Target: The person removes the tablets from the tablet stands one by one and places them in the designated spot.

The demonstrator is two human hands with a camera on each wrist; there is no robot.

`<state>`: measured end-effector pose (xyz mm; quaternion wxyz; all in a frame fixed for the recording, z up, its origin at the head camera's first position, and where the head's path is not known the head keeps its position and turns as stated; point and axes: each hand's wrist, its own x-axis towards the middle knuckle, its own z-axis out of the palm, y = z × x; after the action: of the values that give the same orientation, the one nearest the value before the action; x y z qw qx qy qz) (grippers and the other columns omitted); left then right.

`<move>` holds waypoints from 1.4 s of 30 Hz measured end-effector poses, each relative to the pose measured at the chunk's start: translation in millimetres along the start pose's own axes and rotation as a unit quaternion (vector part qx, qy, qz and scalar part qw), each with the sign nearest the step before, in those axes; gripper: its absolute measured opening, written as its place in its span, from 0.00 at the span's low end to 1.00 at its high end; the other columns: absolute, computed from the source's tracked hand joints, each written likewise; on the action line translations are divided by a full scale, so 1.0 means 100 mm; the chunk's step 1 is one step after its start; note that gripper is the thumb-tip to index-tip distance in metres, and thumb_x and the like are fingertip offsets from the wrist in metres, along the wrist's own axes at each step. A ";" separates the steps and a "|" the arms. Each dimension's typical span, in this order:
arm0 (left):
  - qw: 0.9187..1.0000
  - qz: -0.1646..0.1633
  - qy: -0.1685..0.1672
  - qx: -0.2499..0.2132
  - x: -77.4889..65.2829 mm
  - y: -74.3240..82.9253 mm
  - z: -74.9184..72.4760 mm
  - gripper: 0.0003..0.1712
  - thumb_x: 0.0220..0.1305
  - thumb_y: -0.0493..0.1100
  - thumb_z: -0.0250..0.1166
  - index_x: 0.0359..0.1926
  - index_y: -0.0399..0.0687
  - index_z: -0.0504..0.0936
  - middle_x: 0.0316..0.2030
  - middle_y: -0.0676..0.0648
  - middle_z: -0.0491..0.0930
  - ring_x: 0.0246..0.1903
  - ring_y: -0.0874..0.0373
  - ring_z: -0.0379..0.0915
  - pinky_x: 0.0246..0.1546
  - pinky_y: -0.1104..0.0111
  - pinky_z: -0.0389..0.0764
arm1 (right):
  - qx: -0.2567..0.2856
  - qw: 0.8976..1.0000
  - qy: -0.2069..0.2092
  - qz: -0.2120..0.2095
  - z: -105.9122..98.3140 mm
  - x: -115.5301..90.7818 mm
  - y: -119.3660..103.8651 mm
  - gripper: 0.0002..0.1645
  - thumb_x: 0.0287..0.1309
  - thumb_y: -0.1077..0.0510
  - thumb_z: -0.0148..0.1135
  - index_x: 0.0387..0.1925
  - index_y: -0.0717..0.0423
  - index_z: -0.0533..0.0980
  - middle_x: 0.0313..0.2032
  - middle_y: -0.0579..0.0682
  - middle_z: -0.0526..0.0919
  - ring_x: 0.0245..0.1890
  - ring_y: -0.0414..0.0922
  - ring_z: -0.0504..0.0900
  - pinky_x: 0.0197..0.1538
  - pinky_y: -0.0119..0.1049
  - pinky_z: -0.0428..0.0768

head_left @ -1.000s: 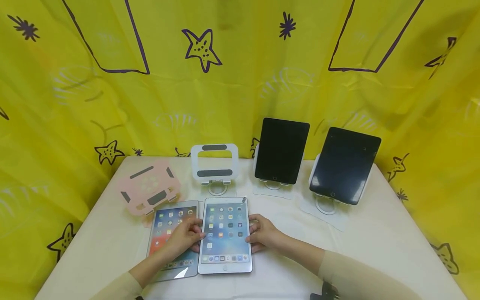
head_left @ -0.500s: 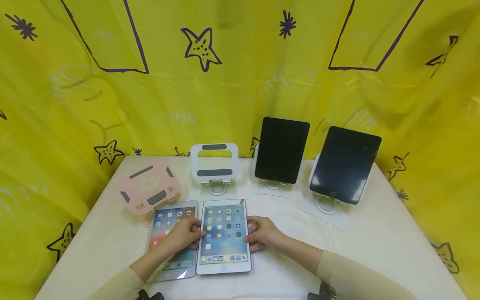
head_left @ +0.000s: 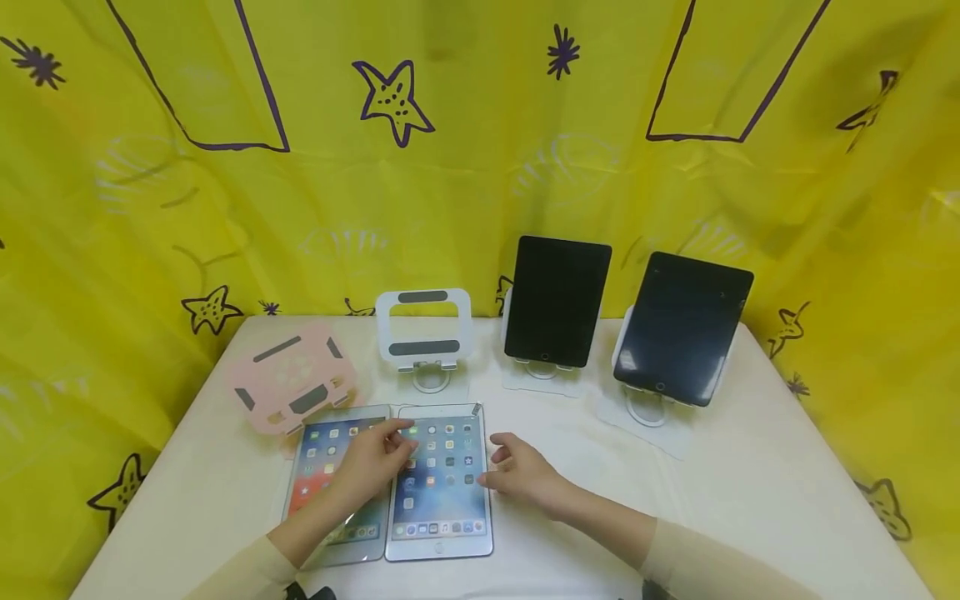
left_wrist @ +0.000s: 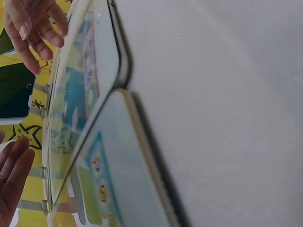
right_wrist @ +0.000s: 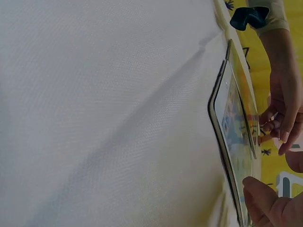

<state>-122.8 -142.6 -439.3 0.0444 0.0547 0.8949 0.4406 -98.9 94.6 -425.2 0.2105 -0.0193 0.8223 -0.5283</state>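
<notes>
Two white-framed tablets lie flat on the table side by side with their screens up. On the right tablet (head_left: 442, 487) the screen is blue with rows of app icons; the left tablet (head_left: 306, 472) has a red and blue picture. My left hand (head_left: 372, 458) is over the gap between them, its fingers loosely bent and holding nothing. At the right tablet's right edge is my right hand (head_left: 525, 477), fingers spread and gripping nothing. In the right wrist view, the right thumb (right_wrist: 260, 191) is close to that tablet's edge; whether it touches is unclear.
Behind the tablets stand a pink tablet stand (head_left: 292, 375) and a white tablet stand (head_left: 424, 346) with nothing on them. Two black-screened tablets, one upright (head_left: 557, 300) and one more tilted (head_left: 682, 329), rest on white stands at right. A yellow curtain (head_left: 450, 192) hangs behind the table.
Both hands have let go of the right tablet's side edges and lifted slightly; it now lies flat beside the left tablet. The view has shifted slightly.
</notes>
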 end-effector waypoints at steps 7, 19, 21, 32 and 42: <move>1.000 0.007 0.018 0.003 0.02 0.16 -0.01 0.30 0.55 0.42 0.70 0.60 0.48 0.74 0.35 0.51 0.80 0.30 0.62 0.77 0.26 0.73 0.78 | -0.084 0.992 0.057 -0.074 -0.12 -0.02 -0.07 0.43 0.51 0.54 0.70 0.64 0.66 0.61 0.50 0.59 0.74 0.43 0.49 0.79 0.40 0.38 0.81; 0.998 0.046 0.031 -0.015 0.12 0.39 0.08 0.46 0.49 0.46 0.74 0.68 0.54 0.63 0.47 0.48 0.79 0.38 0.56 0.81 0.35 0.68 0.83 | -0.095 0.969 0.199 -0.115 -0.32 0.00 -0.11 0.58 0.44 0.48 0.75 0.70 0.56 0.52 0.57 0.58 0.69 0.47 0.49 0.79 0.48 0.45 0.81; 0.996 0.072 0.039 -0.019 0.14 0.43 0.09 0.48 0.48 0.46 0.75 0.69 0.55 0.62 0.48 0.48 0.79 0.40 0.55 0.80 0.38 0.66 0.83 | -0.103 0.962 0.219 -0.130 -0.35 0.00 -0.11 0.60 0.43 0.48 0.75 0.71 0.54 0.49 0.59 0.58 0.67 0.48 0.50 0.78 0.49 0.45 0.81; 0.980 0.149 0.107 0.083 0.30 0.60 0.17 0.57 0.43 0.60 0.75 0.71 0.51 0.57 0.54 0.46 0.77 0.50 0.50 0.78 0.41 0.60 0.83 | -0.248 0.890 0.317 -0.213 -0.64 0.10 -0.01 0.67 0.38 0.43 0.77 0.72 0.55 0.47 0.64 0.60 0.60 0.51 0.55 0.75 0.30 0.38 0.82; 0.966 0.194 0.116 0.125 0.59 0.74 0.32 0.59 0.43 0.63 0.74 0.71 0.45 0.57 0.53 0.43 0.76 0.45 0.50 0.77 0.32 0.63 0.81 | -0.263 0.873 0.348 -0.220 -0.87 0.26 0.05 0.71 0.32 0.49 0.81 0.71 0.63 0.46 0.65 0.66 0.59 0.62 0.61 0.64 0.58 0.56 0.72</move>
<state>-172.5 -64.5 -401.8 -0.1529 0.1807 0.9144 0.3285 -153.5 165.1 -407.7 -0.2234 -0.0690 0.9255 -0.2980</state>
